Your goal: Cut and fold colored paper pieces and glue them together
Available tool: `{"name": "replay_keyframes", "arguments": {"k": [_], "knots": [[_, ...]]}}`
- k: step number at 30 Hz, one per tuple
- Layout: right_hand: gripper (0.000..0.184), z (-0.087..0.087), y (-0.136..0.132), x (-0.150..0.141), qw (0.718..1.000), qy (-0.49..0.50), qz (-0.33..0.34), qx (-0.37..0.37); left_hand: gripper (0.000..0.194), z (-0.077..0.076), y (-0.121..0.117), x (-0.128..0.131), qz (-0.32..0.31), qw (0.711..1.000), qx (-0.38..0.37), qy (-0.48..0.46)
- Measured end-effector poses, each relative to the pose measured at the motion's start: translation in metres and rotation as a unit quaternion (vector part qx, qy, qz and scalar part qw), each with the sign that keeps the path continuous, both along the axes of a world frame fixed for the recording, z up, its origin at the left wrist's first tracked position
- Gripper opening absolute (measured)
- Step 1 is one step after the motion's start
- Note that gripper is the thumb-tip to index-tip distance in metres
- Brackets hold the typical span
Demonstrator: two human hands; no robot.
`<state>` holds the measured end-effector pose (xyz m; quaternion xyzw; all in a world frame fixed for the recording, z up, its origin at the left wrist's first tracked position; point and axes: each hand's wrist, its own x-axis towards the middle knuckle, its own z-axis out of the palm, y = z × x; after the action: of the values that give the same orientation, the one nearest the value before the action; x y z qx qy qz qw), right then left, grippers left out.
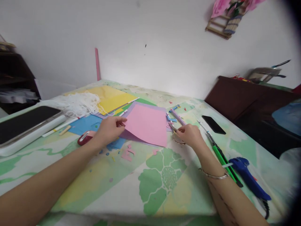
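Nearest, pink scraps [127,156] lie on the cloth [113,185]. Beyond them, my left hand [109,128] — thumb and fingers pinched together — raises the left edge of the pink sheet [149,122], which lies between my hands over a purple sheet [131,135]. My right hand [191,135], fingers closed, holds the scissors [173,127]. Farther: white yarn [80,101], then a yellow sheet [113,95].

"What's hidden?"
"Most of the purple sheet [129,136], under the pink sheet [149,122]. The right hand [189,135] covers part of the scissors [172,126] (exact finger placement is unclear)."
"And cut off?"
"The dark-screened device [25,124] at the left edge; the wall hanging [215,29], far right, by the top."
"Those blue bits [107,154] near the left hand [110,128]?"
"Too small to tell."
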<state>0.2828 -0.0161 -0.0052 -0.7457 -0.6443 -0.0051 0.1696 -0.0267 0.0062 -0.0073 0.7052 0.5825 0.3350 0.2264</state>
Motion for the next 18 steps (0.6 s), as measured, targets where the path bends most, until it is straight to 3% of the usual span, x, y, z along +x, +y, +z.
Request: {"name": "replay_keyframes", "arguments": {"k": [3, 7, 14, 18], "knots": [[0.025, 0.002, 0.005, 0.011, 0.997, -0.034, -0.062, 0.022, 0.037, -0.001, 0.002, -0.002, 0.010, 0.993, 0.079, 0.086], [0.034, -0.002, 0.013, 0.029, 0.989, -0.053, -0.134, 0.044, 0.038, -0.004, 0.005, -0.003, 0.026, 0.978, 0.157, 0.134], [0.033, -0.030, 0.026, 0.037, 0.987, -0.028, -0.157, 0.013, 0.037, -0.015, 0.006, 0.004, -0.013, 0.965, 0.249, 0.080], [0.029, -0.034, 0.030, 0.040, 0.987, 0.013, -0.157, 0.035, 0.034, -0.019, 0.002, 0.012, -0.063, 0.957, 0.280, 0.049]]}}
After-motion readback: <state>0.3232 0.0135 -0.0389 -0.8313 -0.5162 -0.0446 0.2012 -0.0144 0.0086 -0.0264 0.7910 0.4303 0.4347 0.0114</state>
